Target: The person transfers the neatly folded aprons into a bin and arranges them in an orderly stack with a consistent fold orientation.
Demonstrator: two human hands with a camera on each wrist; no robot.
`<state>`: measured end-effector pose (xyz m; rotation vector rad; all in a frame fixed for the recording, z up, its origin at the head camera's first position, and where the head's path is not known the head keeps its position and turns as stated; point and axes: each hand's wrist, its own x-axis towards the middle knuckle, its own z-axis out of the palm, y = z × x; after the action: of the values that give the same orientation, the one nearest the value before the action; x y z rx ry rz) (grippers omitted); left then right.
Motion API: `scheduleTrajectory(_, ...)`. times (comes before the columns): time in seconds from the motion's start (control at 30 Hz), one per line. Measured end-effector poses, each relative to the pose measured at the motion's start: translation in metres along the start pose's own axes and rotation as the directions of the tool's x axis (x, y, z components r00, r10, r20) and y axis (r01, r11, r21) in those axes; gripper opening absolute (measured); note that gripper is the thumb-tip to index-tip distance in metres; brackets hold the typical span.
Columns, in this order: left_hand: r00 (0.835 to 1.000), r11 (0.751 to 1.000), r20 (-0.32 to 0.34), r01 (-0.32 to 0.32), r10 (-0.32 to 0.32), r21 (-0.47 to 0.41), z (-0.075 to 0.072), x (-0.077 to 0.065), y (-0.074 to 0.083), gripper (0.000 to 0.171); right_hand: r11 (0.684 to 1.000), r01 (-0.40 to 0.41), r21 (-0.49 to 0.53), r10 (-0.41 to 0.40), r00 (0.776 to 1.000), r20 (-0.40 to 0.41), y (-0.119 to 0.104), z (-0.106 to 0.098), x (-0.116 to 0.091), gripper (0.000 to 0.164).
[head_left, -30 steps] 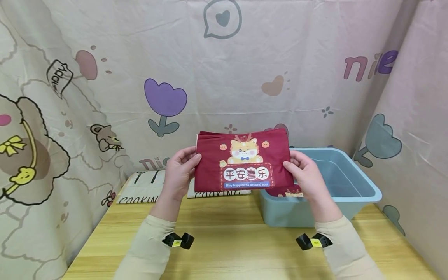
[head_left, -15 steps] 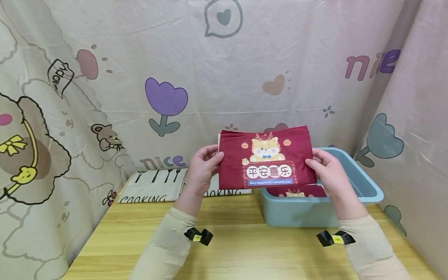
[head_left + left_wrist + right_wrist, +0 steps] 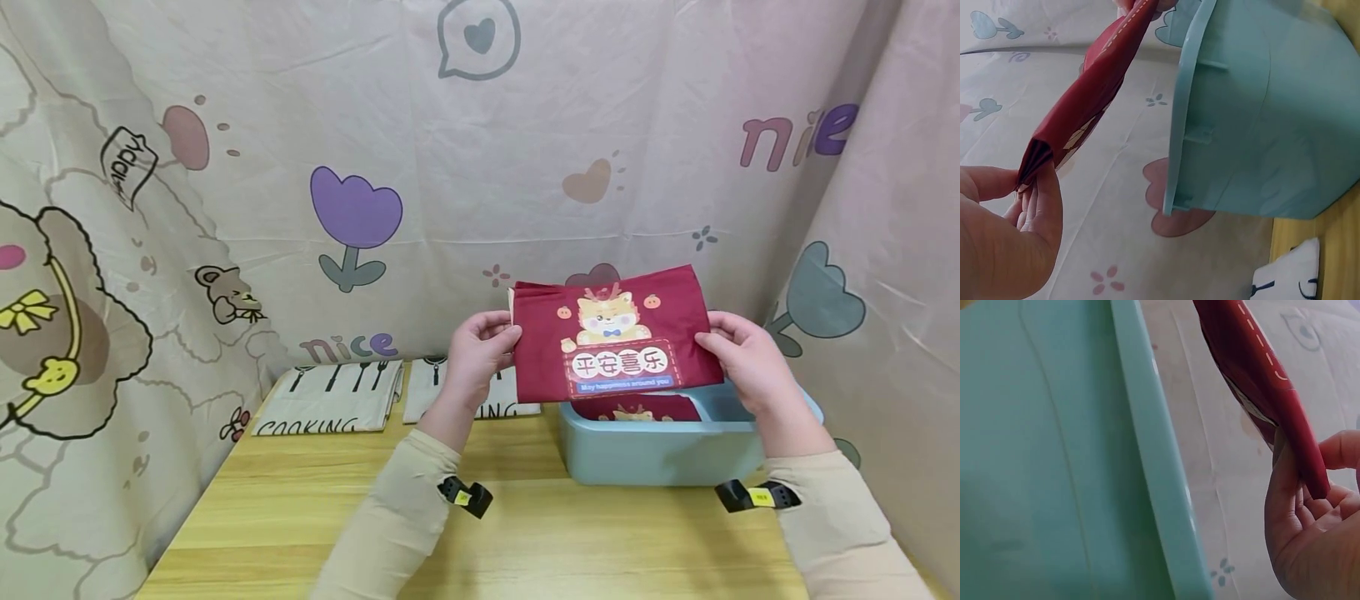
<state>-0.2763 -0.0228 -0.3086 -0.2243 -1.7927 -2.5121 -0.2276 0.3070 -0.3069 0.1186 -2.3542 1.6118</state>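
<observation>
A folded dark red cloth (image 3: 540, 350) with a cartoon animal and white lettering is held up in front of me between both hands. My left hand (image 3: 480, 354) pinches its left edge, thumb in front and fingers behind. At the opposite edge my right hand (image 3: 757, 358) pinches it the same way. Below and behind the cloth stands a light blue plastic tub (image 3: 660, 454), partly covered by it. Inside the tub lies another red printed cloth (image 3: 678, 407), of which only a strip shows. In both wrist views the held cloth (image 3: 1079, 106) is outside, above the tub's rim (image 3: 1154, 450).
Two folded white cloths printed with utensils and lettering, a left one (image 3: 322, 400) and a right one (image 3: 423, 387), lie at the back of the wooden table (image 3: 315, 500). A patterned curtain (image 3: 480, 167) hangs behind and along both sides.
Both hands have carried the red cloth to the right, from mid-table to over the tub. Its right side has tilted up slightly. The right white cloth shows more of its left part.
</observation>
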Motion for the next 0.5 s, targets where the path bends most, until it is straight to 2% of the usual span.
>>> scheduleTrajectory(0.1, 1.0, 1.0, 0.016, 0.015, -0.016, 0.014, 0.008, 0.002, -0.004, 0.026, 0.999, -0.015, -0.036, 0.015, 1.0, -0.007, 0.003, -0.008, 0.002, 0.034)
scheduleTrajectory(0.3, 0.998, 0.998, 0.046, 0.033, -0.036, 0.06, 0.024, 0.006, -0.009, 0.024, 0.991, -0.062, -0.116, 0.062, 0.998, -0.002, 0.01, -0.021, 0.006, 0.056)
scheduleTrajectory(0.5, 0.993, 0.987, 0.084, 0.065, -0.078, 0.149, 0.038, 0.011, -0.01, 0.027, 0.98, -0.091, -0.177, 0.093, 0.996, 0.002, 0.018, -0.035, 0.009, 0.058)
